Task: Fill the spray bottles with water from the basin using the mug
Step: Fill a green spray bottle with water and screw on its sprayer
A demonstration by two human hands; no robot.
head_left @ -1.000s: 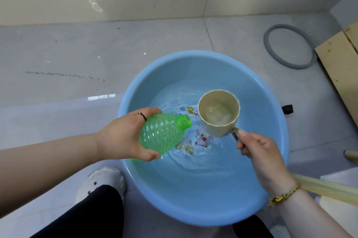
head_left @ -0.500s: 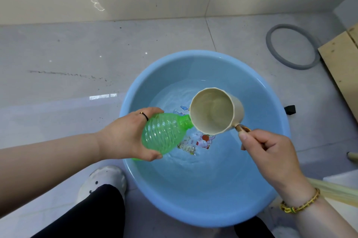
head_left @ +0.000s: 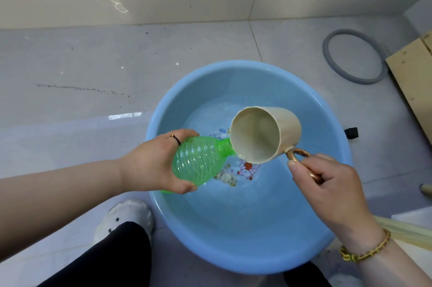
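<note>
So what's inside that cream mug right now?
Only a little water pooled at the tilted mug's lower lip, beside the green bottle's neck. The rest of its inside looks bare. The bottle's mouth is hidden behind the mug's rim.

No readable words, brands or numbers; the round blue plastic basin (head_left: 245,235) bears only a wordless cartoon print (head_left: 247,167).
</note>
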